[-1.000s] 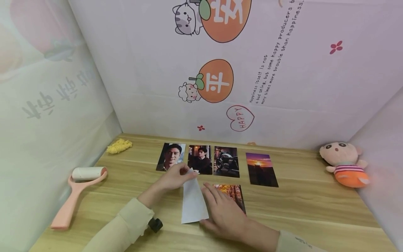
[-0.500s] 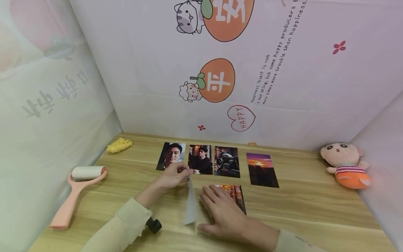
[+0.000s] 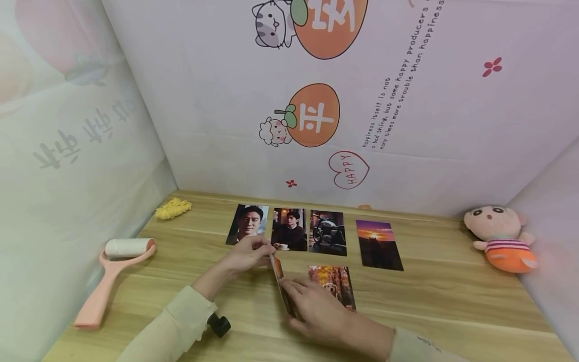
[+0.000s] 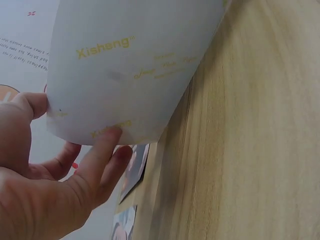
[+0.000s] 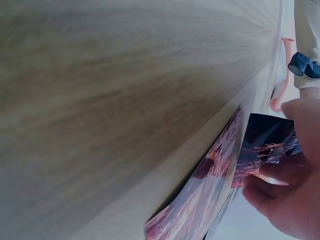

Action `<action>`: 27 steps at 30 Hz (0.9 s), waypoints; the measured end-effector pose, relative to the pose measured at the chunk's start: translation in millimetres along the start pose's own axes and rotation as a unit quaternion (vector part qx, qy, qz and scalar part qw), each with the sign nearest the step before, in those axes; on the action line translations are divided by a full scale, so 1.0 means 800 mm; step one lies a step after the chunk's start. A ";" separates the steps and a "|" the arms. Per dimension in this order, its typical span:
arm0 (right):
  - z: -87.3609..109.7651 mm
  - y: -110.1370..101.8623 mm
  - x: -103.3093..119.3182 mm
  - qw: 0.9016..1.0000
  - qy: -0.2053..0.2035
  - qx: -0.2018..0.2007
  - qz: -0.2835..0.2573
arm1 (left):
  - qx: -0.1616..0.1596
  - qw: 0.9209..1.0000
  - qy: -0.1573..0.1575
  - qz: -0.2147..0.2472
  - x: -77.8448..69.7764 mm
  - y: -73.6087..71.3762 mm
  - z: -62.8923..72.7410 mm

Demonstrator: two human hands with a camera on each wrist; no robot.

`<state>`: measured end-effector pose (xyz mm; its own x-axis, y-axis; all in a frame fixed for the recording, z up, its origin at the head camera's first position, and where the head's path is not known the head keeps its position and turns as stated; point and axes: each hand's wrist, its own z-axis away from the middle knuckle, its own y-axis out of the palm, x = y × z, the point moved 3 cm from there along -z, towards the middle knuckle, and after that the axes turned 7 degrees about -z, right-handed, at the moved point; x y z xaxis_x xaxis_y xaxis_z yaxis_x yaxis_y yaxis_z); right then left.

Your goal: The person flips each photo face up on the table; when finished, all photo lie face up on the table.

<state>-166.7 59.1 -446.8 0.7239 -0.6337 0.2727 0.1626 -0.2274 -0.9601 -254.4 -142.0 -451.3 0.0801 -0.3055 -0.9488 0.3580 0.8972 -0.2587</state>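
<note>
In the head view a photo card stands nearly on edge above the table, with its orange and dark picture turned to the right. My left hand pinches its far end. The left wrist view shows the card's white back with yellow "Xisheng" print. My right hand holds the card's near part, fingers against the picture side, as in the right wrist view, where the card's picture shows beside the thumb. A photo of a dog among autumn trees lies just right of it, partly covered by the right hand.
Farther back lie a portrait photo, a photo of a seated person, a motorcycle photo and a sunset photo. A lint roller and yellow yarn lie left. A plush doll sits right.
The card's white back faced up and has turned upright, so its picture side faces right. My right hand lifted off the table beside it and moved left onto the card, uncovering more of the dog photo.
</note>
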 end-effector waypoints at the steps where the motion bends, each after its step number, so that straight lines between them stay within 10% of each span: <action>1: 0.000 0.000 0.000 1.000 -0.001 0.007 -0.010 | 0.004 1.000 0.000 0.005 0.000 -0.001 0.001; 8: 0.005 0.001 0.001 0.997 -0.015 0.064 -0.047 | 0.017 1.000 -0.013 0.016 0.002 -0.009 0.004; 15: 0.008 0.002 0.003 0.994 -0.079 0.076 -0.017 | -0.008 0.997 -0.017 -0.074 0.008 -0.019 0.008; 27: 0.010 0.009 0.007 0.983 -0.168 0.073 0.031 | -0.036 0.955 0.136 -0.261 0.008 0.004 0.011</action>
<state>-156.2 60.0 -453.0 0.9116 -0.3581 0.2017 0.1881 -0.0728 -0.9795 -244.4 -143.5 -456.3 -0.3405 -0.6320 -0.6962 0.2177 0.6673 -0.7123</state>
